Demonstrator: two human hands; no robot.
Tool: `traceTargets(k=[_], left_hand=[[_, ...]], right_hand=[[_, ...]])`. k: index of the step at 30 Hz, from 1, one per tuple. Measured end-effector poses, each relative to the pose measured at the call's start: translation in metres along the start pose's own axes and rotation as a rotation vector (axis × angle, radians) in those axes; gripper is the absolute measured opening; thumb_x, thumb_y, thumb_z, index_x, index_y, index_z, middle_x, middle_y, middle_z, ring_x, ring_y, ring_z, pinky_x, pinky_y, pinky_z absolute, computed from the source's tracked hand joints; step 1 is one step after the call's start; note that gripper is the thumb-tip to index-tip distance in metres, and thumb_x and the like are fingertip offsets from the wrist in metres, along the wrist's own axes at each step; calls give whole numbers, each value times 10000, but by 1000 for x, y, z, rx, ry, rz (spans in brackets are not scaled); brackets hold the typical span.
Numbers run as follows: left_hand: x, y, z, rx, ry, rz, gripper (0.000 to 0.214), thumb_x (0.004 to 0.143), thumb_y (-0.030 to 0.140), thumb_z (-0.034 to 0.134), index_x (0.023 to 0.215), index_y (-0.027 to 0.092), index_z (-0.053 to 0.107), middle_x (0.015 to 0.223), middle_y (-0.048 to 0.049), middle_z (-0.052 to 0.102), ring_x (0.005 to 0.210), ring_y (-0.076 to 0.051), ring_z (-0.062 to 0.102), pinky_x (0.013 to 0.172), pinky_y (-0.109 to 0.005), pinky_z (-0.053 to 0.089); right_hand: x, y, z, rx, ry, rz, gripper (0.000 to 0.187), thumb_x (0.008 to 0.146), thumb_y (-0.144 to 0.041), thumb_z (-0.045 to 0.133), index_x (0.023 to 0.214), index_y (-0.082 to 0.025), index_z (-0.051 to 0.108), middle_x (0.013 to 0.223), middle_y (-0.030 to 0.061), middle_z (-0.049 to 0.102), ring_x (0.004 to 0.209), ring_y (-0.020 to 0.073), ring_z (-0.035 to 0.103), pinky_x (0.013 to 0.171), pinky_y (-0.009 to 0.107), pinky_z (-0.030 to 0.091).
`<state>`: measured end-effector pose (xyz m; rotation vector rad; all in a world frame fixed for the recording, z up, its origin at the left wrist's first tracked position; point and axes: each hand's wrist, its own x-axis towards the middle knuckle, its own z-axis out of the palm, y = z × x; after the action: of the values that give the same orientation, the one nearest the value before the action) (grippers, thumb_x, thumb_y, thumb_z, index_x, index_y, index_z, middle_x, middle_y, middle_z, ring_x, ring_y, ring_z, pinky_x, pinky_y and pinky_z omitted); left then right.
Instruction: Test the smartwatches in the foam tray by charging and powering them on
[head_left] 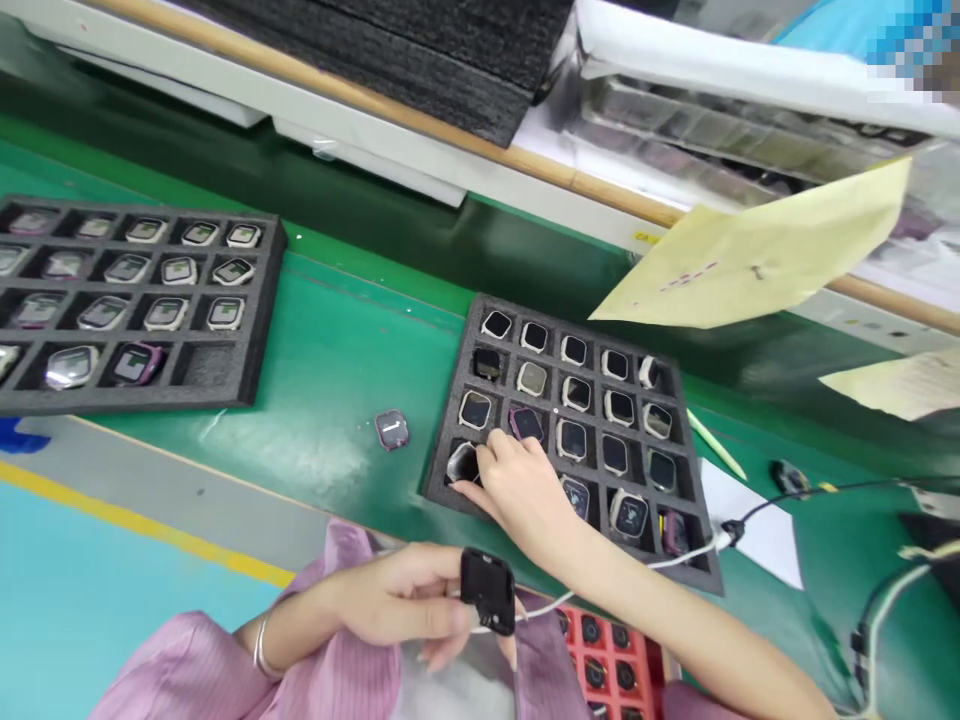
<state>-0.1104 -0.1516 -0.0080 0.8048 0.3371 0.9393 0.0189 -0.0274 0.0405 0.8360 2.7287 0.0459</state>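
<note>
My left hand [409,605] is closed around a small black square device [487,590], held above my lap. A white cable [544,607] runs from beside that device to the right, under my right forearm. My right hand [517,480] reaches into a dark foam tray [442,455] of square smartwatches. Its thumb and fingers pinch at a smartwatch [461,463] in the near left compartment, and they partly cover it. Just behind the fingers lies a purple-rimmed smartwatch [526,423] in its own compartment. Another smartwatch [392,429] with a lit screen rests on the green bench left of the tray.
A second foam tray [262,345] of smartwatches stands at the left. A red tray [645,660] with round dark parts is below my right forearm. Right of the middle tray lie white paper [776,540], a green pen [716,445] and cables. Yellow paper [757,260] hangs from the shelf.
</note>
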Motion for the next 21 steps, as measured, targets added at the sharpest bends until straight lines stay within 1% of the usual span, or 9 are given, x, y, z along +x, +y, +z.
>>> traceTargets(k=[2,5,7,9,12,15,18,20,21], left_hand=[[3,1,3,-6,71,27,425,920,463,541,1238,185,584,885,-99,666,452,-46,487,419,-165,357],[7,1,2,30,320,60,408,939,394,535,1305,213,517,935,-95,668,423,-24,469,406,-157,333],[8,0,-1,58,482,71,359,943,356,536,1272,211,531,960,-91,667,417,-15,462,406,-159,330],[7,-1,-5,71,588,88,305,936,327,552,1215,204,556,1007,-92,662,429,-12,463,412,-160,337],[5,-3,-8,80,662,92,274,914,313,585,1160,193,568,1081,-100,648,448,-14,465,419,-168,359],[5,-1,-10,87,727,73,257,905,316,594,1123,184,561,1098,-99,644,454,-17,471,422,-170,376],[7,4,-11,106,786,29,274,882,326,624,1098,176,549,1106,-100,641,454,-14,483,421,-167,393],[10,9,-12,108,759,-9,319,847,331,666,1095,176,540,1114,-101,634,461,-19,500,422,-173,422],[12,11,-13,105,725,-25,343,828,327,688,1097,178,536,1117,-97,629,469,-24,511,428,-179,441]], right_hand=[[5,1,-3,17,-28,-18,328,884,-412,673,839,-88,683,838,134,636,799,284,616,698,373,395],[10,5,-7,18,-37,-53,260,876,-337,689,819,-84,678,825,146,641,783,297,631,690,378,399],[11,5,-6,25,-22,-74,195,876,-265,674,822,-77,676,823,153,643,784,308,636,696,386,402],[11,5,-2,36,-1,-95,150,873,-213,647,838,-69,672,827,156,642,799,315,634,704,390,406],[12,7,6,63,37,-149,130,847,-211,649,871,-83,661,855,135,638,820,299,625,721,378,418],[11,19,13,101,88,-170,218,836,-312,658,862,-96,654,841,114,632,805,277,616,762,373,437],[3,35,12,240,266,-131,238,826,-336,655,842,-99,651,806,111,630,769,263,609,757,375,468],[-5,43,6,413,390,-113,208,813,-320,656,861,-118,641,787,89,618,713,231,594,700,354,490],[-10,45,3,493,422,-124,200,812,-314,651,884,-128,635,785,77,612,693,217,585,673,344,497]])
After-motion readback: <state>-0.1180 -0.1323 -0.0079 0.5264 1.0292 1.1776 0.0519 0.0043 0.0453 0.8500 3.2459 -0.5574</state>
